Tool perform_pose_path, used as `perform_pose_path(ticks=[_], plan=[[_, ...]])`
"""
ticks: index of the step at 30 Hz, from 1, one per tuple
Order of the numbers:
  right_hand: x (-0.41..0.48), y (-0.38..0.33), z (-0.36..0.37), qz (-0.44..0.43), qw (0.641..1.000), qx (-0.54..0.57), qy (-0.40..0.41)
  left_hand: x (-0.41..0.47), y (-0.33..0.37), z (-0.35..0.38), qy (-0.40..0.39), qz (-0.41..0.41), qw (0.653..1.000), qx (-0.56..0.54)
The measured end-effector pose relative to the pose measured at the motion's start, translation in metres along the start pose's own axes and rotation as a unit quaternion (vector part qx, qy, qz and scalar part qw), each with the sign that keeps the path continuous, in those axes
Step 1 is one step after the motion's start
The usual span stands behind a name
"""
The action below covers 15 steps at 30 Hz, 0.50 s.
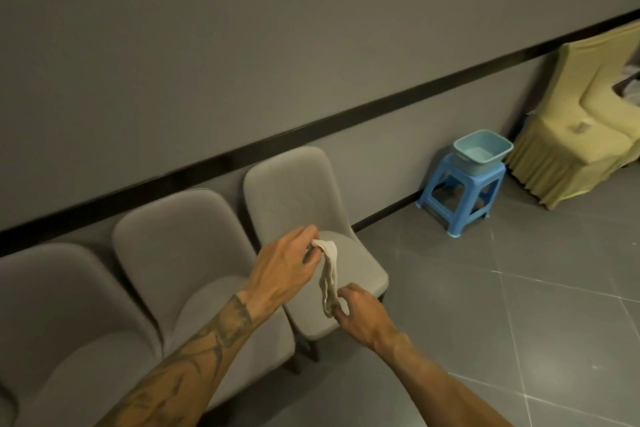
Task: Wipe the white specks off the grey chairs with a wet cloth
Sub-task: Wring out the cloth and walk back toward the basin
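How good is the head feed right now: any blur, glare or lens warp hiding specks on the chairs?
Head view: dim, flat light, no glare; the leftmost grey chair is smeared by blur; the black wall stripe runs tilted; the cloth held by the left hand and right hand reads fairly sharp; no specks can be made out.

We note dim, flat indoor light. Soft shadow beneath the stool [462, 184]. Chairs [180, 246] at left smeared by blur; the wall stripe [311, 128] bows slightly toward the edges.
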State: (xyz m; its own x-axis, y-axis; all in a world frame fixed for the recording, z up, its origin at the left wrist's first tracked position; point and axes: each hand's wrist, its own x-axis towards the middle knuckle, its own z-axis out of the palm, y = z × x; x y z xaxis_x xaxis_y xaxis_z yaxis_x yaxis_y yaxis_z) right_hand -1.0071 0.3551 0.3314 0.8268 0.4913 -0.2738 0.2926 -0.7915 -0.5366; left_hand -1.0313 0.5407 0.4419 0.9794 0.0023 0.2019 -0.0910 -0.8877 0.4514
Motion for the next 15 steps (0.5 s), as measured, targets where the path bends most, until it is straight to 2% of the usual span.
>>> perform_pose_path(ticks=[6,10,15], plan=[[0.07,0.117,-0.097,-0.034,0.998,-0.039,0.021,0.108,0.068,0.062,0.02,-0.043,0.999,0.023],[0.1,0.204,-0.175,-0.035,0.997,-0.064,0.02,0.174,0.119,0.1,0.022,-0.083,0.996,0.025],[0.152,0.295,-0.28,-0.015,0.996,-0.066,0.053,0.263,0.167,0.149,-0.002,-0.09,0.995,0.038]])
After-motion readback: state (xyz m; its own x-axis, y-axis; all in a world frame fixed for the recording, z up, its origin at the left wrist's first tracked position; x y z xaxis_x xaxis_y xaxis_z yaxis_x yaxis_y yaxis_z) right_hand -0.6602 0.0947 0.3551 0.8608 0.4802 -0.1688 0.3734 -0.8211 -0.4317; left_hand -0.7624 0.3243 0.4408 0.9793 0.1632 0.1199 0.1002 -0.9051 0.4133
